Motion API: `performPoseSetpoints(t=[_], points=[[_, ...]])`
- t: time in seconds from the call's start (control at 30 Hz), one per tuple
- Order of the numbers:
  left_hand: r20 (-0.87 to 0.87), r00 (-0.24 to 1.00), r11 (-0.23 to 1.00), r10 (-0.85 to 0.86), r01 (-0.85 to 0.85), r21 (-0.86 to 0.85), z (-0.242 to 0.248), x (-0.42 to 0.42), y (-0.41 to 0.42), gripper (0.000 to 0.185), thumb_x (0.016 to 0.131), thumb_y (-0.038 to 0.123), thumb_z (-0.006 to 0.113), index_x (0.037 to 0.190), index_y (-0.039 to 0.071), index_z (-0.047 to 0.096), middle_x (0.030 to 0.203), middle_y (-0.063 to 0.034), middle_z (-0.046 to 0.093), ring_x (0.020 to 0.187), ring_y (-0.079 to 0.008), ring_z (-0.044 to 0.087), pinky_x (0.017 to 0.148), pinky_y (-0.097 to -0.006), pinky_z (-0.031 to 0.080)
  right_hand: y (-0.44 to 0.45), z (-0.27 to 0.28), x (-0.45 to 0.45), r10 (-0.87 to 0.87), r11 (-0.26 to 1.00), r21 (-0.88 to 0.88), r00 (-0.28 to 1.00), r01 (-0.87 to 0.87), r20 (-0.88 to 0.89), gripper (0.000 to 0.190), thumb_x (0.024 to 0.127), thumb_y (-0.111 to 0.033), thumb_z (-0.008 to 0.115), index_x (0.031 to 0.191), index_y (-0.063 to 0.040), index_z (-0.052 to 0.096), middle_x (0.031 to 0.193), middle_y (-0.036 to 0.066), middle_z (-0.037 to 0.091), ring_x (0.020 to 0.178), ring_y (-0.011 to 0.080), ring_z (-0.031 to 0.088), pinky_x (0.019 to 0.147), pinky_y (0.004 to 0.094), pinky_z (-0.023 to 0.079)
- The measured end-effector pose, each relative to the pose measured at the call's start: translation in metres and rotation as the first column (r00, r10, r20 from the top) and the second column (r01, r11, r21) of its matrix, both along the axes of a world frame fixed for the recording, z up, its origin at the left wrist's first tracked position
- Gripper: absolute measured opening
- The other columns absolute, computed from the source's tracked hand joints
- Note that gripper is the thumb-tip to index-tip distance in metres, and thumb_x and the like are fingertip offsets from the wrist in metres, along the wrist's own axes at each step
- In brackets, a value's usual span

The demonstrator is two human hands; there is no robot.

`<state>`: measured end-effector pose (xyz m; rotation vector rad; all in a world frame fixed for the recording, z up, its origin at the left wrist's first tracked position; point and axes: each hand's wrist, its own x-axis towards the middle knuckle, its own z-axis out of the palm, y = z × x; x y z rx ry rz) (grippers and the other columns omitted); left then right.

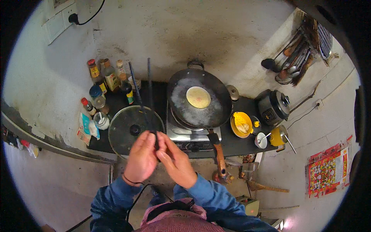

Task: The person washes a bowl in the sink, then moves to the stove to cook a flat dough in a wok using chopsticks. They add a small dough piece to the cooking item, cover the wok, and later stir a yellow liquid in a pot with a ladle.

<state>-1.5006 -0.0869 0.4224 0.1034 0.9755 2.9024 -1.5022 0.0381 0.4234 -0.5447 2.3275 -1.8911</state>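
Observation:
Both my hands meet in front of the counter, around the near ends of a pair of long dark chopsticks point(141, 108). My left hand point(142, 158) pinches them with its thumb on top. My right hand point(175, 162) curls its fingers about the same ends from the right side. The sticks spread apart toward the wall, above a glass pan lid point(123, 121) with a dark knob. Right of them, a black wok point(179, 113) stands on a gas stove point(171, 132). Inside sits a round pale dish point(198, 97) with yellow contents, amid whitish steam or liquid.
The wok's brown handle point(221, 161) juts over the counter's front edge. Sauce bottles point(111, 76) and a glass jar point(102, 121) stand at left. A yellow bowl point(233, 127), white bowl point(261, 142), yellow mug point(276, 136) and electric cooker point(274, 108) stand at right. Utensils point(295, 58) hang on the wall.

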Motion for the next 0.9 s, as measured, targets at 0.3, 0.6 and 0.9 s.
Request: performPoseSetpoints(t=[0.3,0.6,0.9], points=[[0.094,0.99,0.992,-0.103,0.096,0.077,0.026,-0.009,0.148,0.02,0.093,0.015,0.046,0.104,0.001,0.054,0.093,-0.0061,0.058,0.082,-0.0141,0.056,0.075,-0.0278,0.046,0.146,0.022,0.006,-0.188,0.973,0.137,0.982,0.184,0.017,0.052,0.082,-0.015,0.063,0.128,-0.002,0.043,0.092,0.01,0.063,0.075,0.0076,0.058,0.064,0.0252,0.048],[0.127,0.981,0.948,-0.149,0.178,-0.265,0.05,-0.052,0.192,0.025,0.091,0.023,0.051,0.105,0.004,0.058,0.074,0.0005,0.057,0.06,-0.005,0.049,0.05,-0.0182,0.039,0.206,0.041,-0.035,-0.045,0.99,-0.12,0.962,0.079,0.269,0.033,0.089,-0.015,0.055,0.118,-0.002,0.05,0.071,0.0,0.057,0.054,0.0043,0.049,0.051,0.0198,0.043],[0.086,0.992,0.778,0.096,-0.021,-0.627,0.017,-0.105,0.155,0.027,0.093,0.027,0.048,0.102,0.005,0.06,0.067,0.0041,0.045,0.056,-0.0044,0.04,0.05,-0.0206,0.034,0.205,0.002,-0.104,0.27,0.963,-0.066,0.914,-0.262,0.303,0.021,0.094,-0.021,0.045,0.097,-0.002,0.053,0.064,-0.001,0.046,0.058,0.0065,0.042,0.052,0.0224,0.036]])
